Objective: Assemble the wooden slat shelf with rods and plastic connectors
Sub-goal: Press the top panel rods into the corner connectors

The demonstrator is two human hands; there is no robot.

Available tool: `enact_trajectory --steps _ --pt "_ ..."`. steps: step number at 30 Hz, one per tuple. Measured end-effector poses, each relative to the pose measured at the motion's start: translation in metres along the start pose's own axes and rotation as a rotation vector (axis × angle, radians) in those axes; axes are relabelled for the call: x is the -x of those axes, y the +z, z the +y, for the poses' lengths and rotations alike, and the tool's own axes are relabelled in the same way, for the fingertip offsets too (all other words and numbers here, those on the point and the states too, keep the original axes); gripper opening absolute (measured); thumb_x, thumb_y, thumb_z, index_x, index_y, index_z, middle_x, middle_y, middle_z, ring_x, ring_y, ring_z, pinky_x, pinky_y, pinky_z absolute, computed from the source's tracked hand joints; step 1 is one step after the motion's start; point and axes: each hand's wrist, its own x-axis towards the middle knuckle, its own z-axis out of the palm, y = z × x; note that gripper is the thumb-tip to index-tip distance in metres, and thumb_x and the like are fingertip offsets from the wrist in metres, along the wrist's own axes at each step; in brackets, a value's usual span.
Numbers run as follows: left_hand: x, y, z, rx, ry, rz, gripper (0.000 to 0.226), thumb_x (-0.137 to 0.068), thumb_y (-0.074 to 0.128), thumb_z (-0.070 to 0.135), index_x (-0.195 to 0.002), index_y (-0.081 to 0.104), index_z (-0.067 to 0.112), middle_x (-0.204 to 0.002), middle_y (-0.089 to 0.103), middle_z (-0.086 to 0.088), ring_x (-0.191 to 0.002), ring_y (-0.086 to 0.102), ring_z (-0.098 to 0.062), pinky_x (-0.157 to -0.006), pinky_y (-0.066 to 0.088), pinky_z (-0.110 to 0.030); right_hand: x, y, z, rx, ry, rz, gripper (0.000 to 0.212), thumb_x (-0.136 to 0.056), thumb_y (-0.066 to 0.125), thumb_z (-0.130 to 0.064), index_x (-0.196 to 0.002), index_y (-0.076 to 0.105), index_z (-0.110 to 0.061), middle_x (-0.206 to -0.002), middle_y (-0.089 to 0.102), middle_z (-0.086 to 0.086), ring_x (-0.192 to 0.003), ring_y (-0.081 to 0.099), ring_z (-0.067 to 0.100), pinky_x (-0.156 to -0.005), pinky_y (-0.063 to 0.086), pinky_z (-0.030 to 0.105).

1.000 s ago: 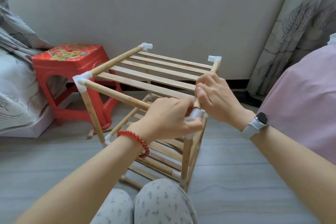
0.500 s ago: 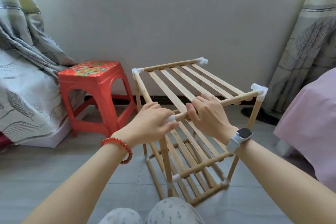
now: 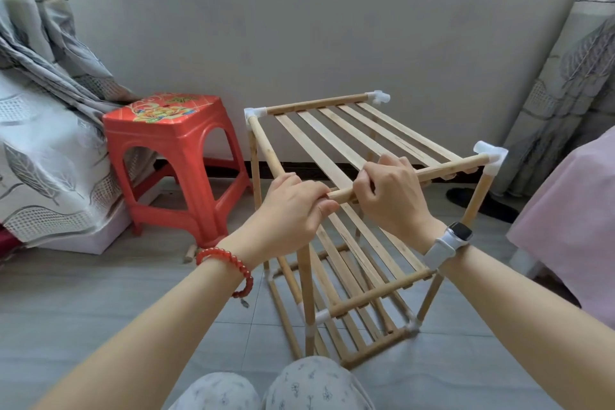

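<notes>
Shelf (image 3: 349,150): stood upright on the floor (image 3: 83,309) near the wall, three slatted tiers, white connectors at the corners
Front rod (image 3: 449,167): top tier's near edge, its right end sat in a corner connector (image 3: 492,156), its left end ran under the left hand
Left hand (image 3: 286,213): grip curled over the near-left top corner, covering the joint there; what lay under the fingers could not be told
Right hand (image 3: 392,196): grip wrapped round the front rod, just beside the left hand
Stool (image 3: 173,156): red, left of the shelf, close by
Peg (image 3: 189,254): small wooden piece on the floor by the stool's leg
</notes>
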Motion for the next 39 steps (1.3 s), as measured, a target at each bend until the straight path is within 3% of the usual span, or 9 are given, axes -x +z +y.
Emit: enact_trajectory --steps 4,15,19,23,28,31,33,36,39 --pt "0.005 0.007 -0.004 -0.095 0.116 0.091 0.049 -0.093 0.027 0.044 -0.102 0.063 0.012 -0.084 0.047 0.01 -0.079 0.037 -0.012 -0.091 0.028 -0.031 0.004 0.003 0.003 0.033 -0.026 0.023 0.033 -0.084 0.031 -0.024 -0.052 0.038 -0.017 -0.049 0.032 -0.007 -0.058 0.038 0.017 -0.067 0.028 0.031" --pt "-0.004 0.007 -0.003 -0.115 0.101 0.015 0.034 -0.099 0.032 0.04 -0.094 0.057 0.016 -0.084 0.051 0.008 -0.083 0.043 -0.011 -0.101 0.021 -0.026 0.008 0.002 0.005 -0.033 -0.035 -0.041 0.039 -0.086 0.029 -0.025 -0.055 0.047 -0.011 -0.051 0.041 -0.003 -0.059 0.039 0.016 -0.066 0.032 0.031" --pt "0.002 0.022 -0.007 0.105 0.04 0.28 0.046 -0.095 0.027 0.038 -0.083 0.063 0.013 -0.081 0.058 0.003 -0.086 0.052 -0.012 -0.112 0.019 -0.027 0.009 -0.008 0.022 -0.107 -0.051 -0.022 0.038 -0.09 0.035 -0.023 -0.068 0.061 -0.006 -0.064 0.057 0.002 -0.067 0.048 0.016 -0.066 0.044 0.035" --pt "0.0 0.033 -0.001 0.306 -0.067 0.494 0.037 -0.09 0.03 0.025 -0.07 0.056 0.01 -0.076 0.057 -0.004 -0.084 0.05 -0.008 -0.11 0.025 -0.031 0.007 -0.008 0.041 0.08 -0.004 0.076 0.032 -0.091 0.037 -0.025 -0.068 0.054 -0.012 -0.07 0.047 -0.002 -0.064 0.04 0.013 -0.065 0.036 0.032" --pt "-0.004 0.04 -0.002 0.429 -0.069 0.616 0.028 -0.084 0.029 0.016 -0.079 0.056 0.012 -0.081 0.052 0.009 -0.089 0.048 -0.008 -0.106 0.033 -0.047 0.008 0.005 0.032 0.076 0.103 0.15 0.036 -0.095 0.027 -0.022 -0.061 0.039 -0.018 -0.053 0.036 -0.003 -0.06 0.038 0.018 -0.069 0.032 0.034" --pt "-0.003 0.04 -0.01 0.44 -0.075 0.662 0.027 -0.082 0.028 0.013 -0.081 0.055 0.017 -0.083 0.049 0.018 -0.09 0.045 -0.002 -0.104 0.026 -0.018 0.006 0.021 0.017 0.097 0.154 0.195 0.037 -0.096 0.028 -0.022 -0.061 0.04 -0.018 -0.051 0.037 -0.003 -0.059 0.042 0.022 -0.072 0.027 0.037" --pt "-0.002 0.037 -0.02 0.431 -0.082 0.647 0.027 -0.083 0.031 0.006 -0.081 0.056 0.016 -0.084 0.051 0.014 -0.093 0.049 -0.01 -0.103 0.018 -0.009 0.005 0.028 0.006 0.097 0.189 0.186 0.036 -0.096 0.028 -0.023 -0.062 0.04 -0.018 -0.051 0.037 -0.004 -0.058 0.042 0.022 -0.072 0.027 0.037" --pt "-0.001 0.026 -0.047 0.42 -0.118 0.63 0.028 -0.087 0.034 0.007 -0.09 0.062 0.014 -0.091 0.054 0.009 -0.098 0.053 -0.016 -0.103 0.031 -0.022 0.003 0.038 -0.016 0.102 0.191 0.172 0.035 -0.095 0.029 -0.025 -0.064 0.042 -0.017 -0.052 0.038 -0.004 -0.056 0.039 0.02 -0.07 0.026 0.036" --pt "-0.001 0.009 -0.083 0.283 -0.213 0.653 0.025 -0.094 0.038 0.014 -0.102 0.061 0.01 -0.095 0.053 0.001 -0.088 0.052 -0.013 -0.083 0.044 -0.029 -0.005 0.049 -0.042 0.079 0.128 0.06 0.033 -0.094 0.029 -0.028 -0.068 0.047 -0.016 -0.059 0.046 -0.003 -0.061 0.043 0.019 -0.068 0.027 0.036"
